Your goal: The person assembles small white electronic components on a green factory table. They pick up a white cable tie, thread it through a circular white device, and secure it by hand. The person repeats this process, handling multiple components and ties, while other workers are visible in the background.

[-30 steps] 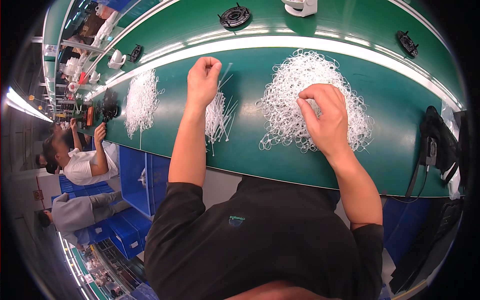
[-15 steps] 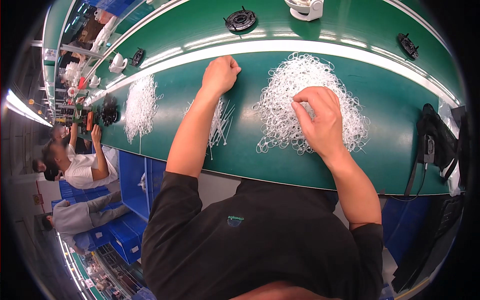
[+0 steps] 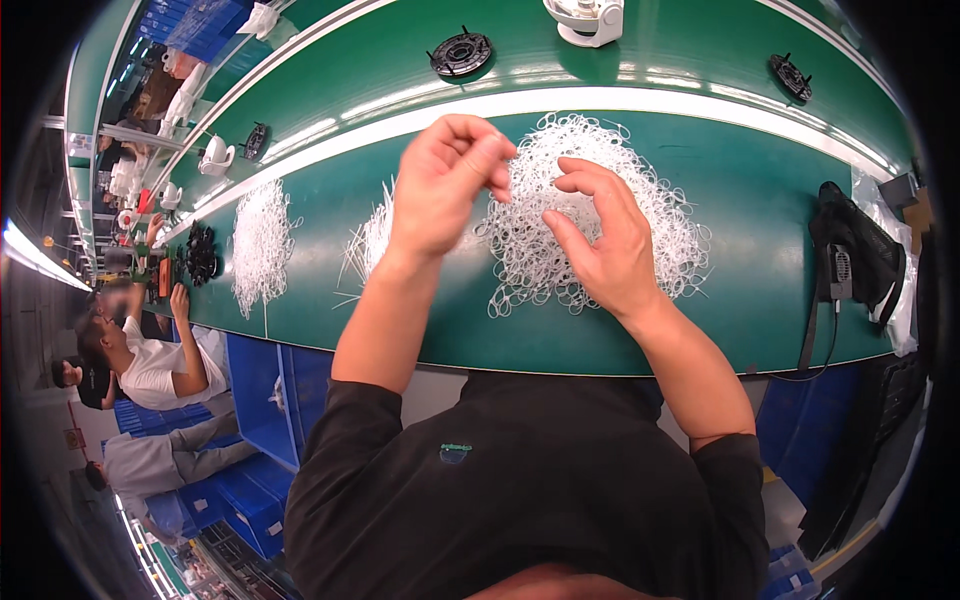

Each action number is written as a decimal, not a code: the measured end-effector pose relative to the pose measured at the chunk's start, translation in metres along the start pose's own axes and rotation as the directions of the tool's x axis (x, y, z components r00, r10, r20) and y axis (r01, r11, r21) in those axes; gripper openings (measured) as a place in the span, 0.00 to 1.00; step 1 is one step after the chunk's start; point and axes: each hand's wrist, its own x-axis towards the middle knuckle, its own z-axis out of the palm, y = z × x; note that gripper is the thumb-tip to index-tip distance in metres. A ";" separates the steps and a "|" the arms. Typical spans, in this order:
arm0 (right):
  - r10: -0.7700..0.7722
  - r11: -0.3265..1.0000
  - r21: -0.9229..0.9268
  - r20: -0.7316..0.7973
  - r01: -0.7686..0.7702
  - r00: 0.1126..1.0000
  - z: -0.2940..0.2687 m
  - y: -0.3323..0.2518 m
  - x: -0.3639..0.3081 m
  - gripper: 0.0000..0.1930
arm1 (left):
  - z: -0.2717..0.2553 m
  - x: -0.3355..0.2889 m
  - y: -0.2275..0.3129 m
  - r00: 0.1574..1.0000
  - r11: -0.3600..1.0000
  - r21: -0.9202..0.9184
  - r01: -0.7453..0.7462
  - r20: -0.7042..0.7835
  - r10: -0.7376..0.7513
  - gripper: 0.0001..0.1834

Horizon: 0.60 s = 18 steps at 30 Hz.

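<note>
My left hand is raised over the green table, between two piles, its thumb and fingers pinched together. Whatever may be in that pinch is too small to see. Just to the right, my right hand hovers at the large heap of looped white cable ties, with thumb and fingers apart and nothing visible between them. Partly behind my left wrist lies a smaller bunch of straight white cable ties, some pointing out loosely.
Another white heap lies farther left. Beyond the pale rail, a green belt carries black round parts and a white housing. A black mesh bag sits at the right. Blue bins and co-workers are at the left.
My left hand has moved right and nearer to me, toward my right hand. My right hand's thumb and fingers have spread apart. The whole view has shifted slightly.
</note>
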 end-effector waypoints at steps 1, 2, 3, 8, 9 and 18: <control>0.016 0.999 0.033 -0.004 -0.016 1.000 0.001 0.000 0.000 0.11 | 0.006 -0.004 -0.004 0.998 0.994 -0.099 0.043 0.039 -0.039 0.07; 0.035 0.997 0.065 -0.007 -0.035 0.999 0.001 0.000 -0.001 0.11 | 0.011 -0.010 -0.008 0.996 0.985 -0.153 0.079 0.051 -0.072 0.07; 0.091 0.989 0.112 0.037 -0.095 0.995 0.001 0.002 -0.003 0.10 | 0.014 -0.013 -0.012 0.994 0.977 -0.192 0.097 0.059 -0.088 0.08; 0.130 0.983 0.127 0.033 -0.133 0.991 -0.003 0.004 -0.006 0.09 | 0.020 -0.021 -0.030 0.995 0.981 -0.167 0.101 0.006 -0.101 0.08; 0.123 0.984 0.133 0.003 -0.123 0.992 -0.003 0.005 -0.005 0.09 | 0.021 -0.023 -0.033 0.995 0.988 -0.127 0.093 -0.010 -0.096 0.08; 0.195 0.961 0.217 -0.099 -0.170 0.976 -0.001 0.000 -0.001 0.06 | 0.030 -0.032 -0.044 0.989 0.988 -0.050 0.144 -0.037 -0.146 0.07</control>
